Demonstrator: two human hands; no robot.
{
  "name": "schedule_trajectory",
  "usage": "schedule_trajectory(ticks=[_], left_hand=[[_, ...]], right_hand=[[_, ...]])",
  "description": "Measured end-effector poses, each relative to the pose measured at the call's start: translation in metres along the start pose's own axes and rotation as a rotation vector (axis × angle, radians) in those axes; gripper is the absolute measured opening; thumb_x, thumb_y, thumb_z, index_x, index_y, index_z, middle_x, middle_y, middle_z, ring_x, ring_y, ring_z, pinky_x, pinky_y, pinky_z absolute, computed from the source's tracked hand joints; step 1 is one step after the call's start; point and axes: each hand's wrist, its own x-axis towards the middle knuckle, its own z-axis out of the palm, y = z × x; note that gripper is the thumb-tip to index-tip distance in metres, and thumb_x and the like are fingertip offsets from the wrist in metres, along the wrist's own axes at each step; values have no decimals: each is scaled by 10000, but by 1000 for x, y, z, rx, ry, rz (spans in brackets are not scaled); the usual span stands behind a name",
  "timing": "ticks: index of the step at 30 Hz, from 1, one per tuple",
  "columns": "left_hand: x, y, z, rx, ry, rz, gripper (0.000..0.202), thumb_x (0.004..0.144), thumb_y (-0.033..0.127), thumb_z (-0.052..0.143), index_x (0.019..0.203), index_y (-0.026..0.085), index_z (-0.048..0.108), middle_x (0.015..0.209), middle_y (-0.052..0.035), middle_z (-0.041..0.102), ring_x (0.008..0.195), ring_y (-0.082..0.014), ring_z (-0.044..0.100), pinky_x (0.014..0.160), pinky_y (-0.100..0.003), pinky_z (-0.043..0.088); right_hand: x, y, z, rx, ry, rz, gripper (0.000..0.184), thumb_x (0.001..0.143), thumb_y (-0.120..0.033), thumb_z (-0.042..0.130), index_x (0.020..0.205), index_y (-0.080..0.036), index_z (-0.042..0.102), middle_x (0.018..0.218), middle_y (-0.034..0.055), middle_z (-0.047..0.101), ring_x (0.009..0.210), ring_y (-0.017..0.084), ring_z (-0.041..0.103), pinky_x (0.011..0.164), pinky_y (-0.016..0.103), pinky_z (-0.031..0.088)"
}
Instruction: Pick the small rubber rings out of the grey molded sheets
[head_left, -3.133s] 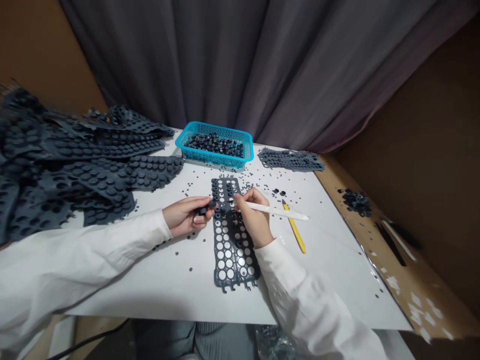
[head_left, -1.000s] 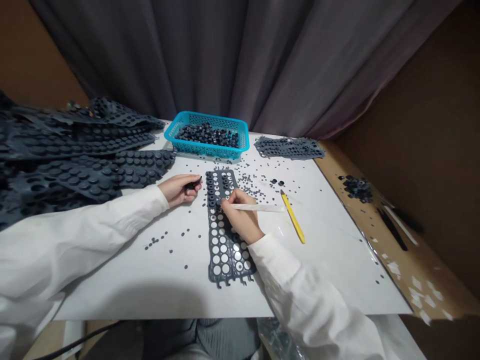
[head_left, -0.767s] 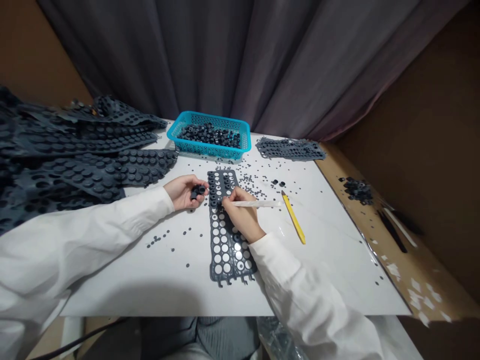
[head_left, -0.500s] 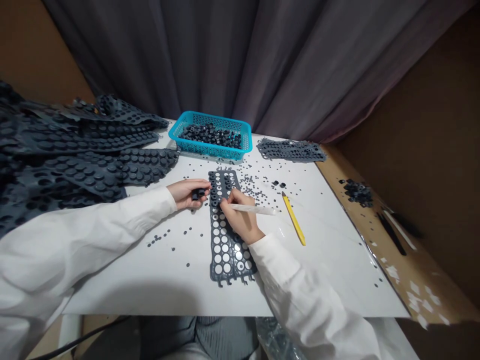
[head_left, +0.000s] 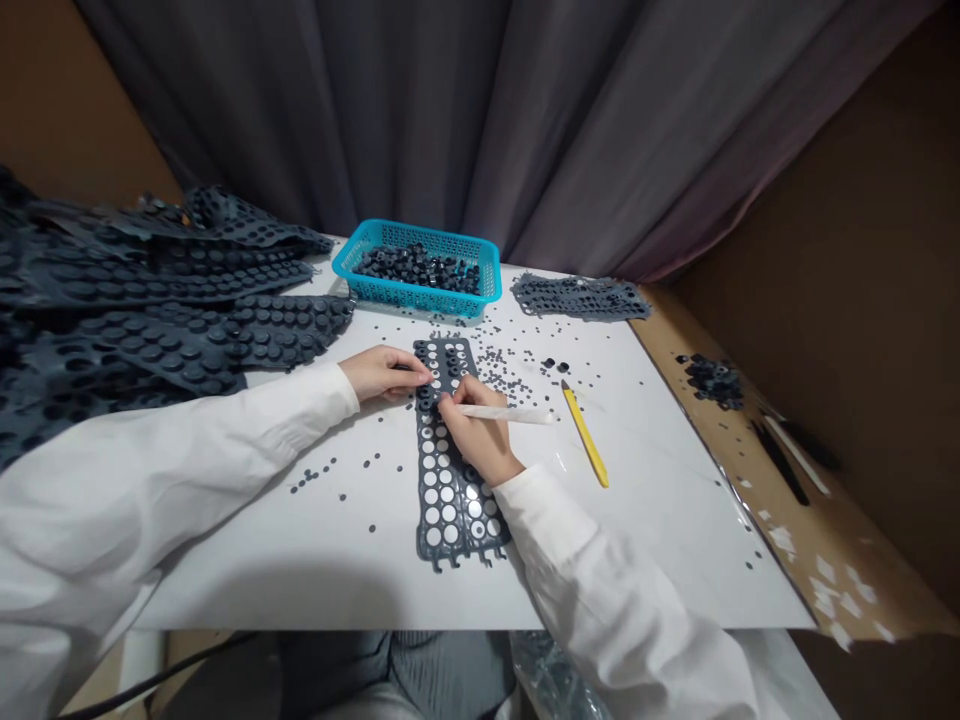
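Observation:
A dark grey rubber sheet [head_left: 452, 480] with rows of round holes lies lengthwise before me on the white table. Some holes at its far end hold black ring-like pieces; many others show white. My left hand [head_left: 384, 374] is closed at the sheet's left edge, fingertips over it, with small black rubber pieces mostly hidden under the curled fingers. Over the sheet's middle, my right hand [head_left: 484, 432] grips a slim whitish pen-like stick [head_left: 517, 414] whose working tip is hidden by the fingers.
Behind stands a turquoise basket [head_left: 346, 272] of small black pieces. Rubber sheets [head_left: 150, 320] are heaped at left; another holed strip [head_left: 577, 298] lies back right. A yellow pen-shaped tool [head_left: 585, 437] and scattered dark discs lie on the table. Black pieces [head_left: 712, 382] sit on the brown ledge.
My left hand has turned palm down and moved slightly right and up, its fingers now over the sheet's edge, hiding the black pieces. My right hand has barely moved.

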Motion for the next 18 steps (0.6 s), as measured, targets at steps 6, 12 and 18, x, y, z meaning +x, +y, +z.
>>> schedule_trajectory(ticks=[6, 12, 18], left_hand=[[-1, 1, -3, 885, -137, 487, 207, 682, 265, 674, 857, 157, 699, 601, 36, 560, 547, -96, 499, 563, -190, 385], [9, 9, 6, 1244, -247, 710, 78, 693, 172, 624, 758, 140, 653, 729, -48, 609, 658, -152, 554, 621, -219, 415], [4, 18, 19, 1388, -234, 615, 12, 702, 161, 610, 702, 162, 622, 737, -46, 602, 633, -162, 558, 617, -242, 417]], right_hand=[[0, 3, 1, -9, -23, -20, 242, 709, -221, 534, 527, -216, 373, 477, -74, 421, 474, 104, 425, 520, 228, 331], [0, 4, 1, -9, -26, -15, 234, 695, -210, 537, 527, -211, 375, 476, -75, 418, 478, 101, 413, 525, 227, 330], [-1, 5, 2, -5, -25, -5, 228, 684, -209, 531, 524, -214, 368, 472, -75, 415, 474, 103, 413, 518, 228, 327]])
